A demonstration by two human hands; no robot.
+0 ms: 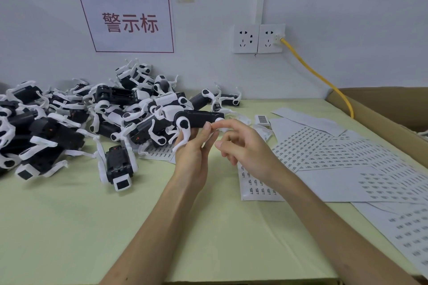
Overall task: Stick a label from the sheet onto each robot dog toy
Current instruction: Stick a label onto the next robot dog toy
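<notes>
— Right, where do things stand?

— The left hand (pixel 193 146) grips one robot dog toy (pixel 196 120) above the counter (pixel 92 227), fingers curled round the black body, with the white legs hanging down past the palm. The right hand (pixel 240 143) holds nothing I can make out for certain. Its index finger is stretched to the toy's right end and the other fingers are loosely bent.

— Is the label on yet?

— I can't tell. If one sits under that fingertip, it is too small to see. My guess is that this is the sticking step itself.

— So how to do it well?

— Keep the toy steady in the left hand with the flat black face turned up. Lay the label down from one edge, then rub the fingertip across it so no corner lifts. Avoid the leg joints. A label across a hinge would likely peel.

— And the supply?

— The label sheets (pixel 324 155) lie spread over the right side of the counter, overlapping each other, just beside the right wrist. One more sheet (pixel 159 152) pokes out from under the pile of toys (pixel 69 122), which is heaped at the left against the wall.

— Anything to mind?

— A lone toy (pixel 118 166) lies on its back in front of the heap. Whether the heap is labelled or not, I can't say, so set this one down well apart from it. The cardboard box (pixel 382 109) at the far right may serve, though its inside is out of sight.
</notes>
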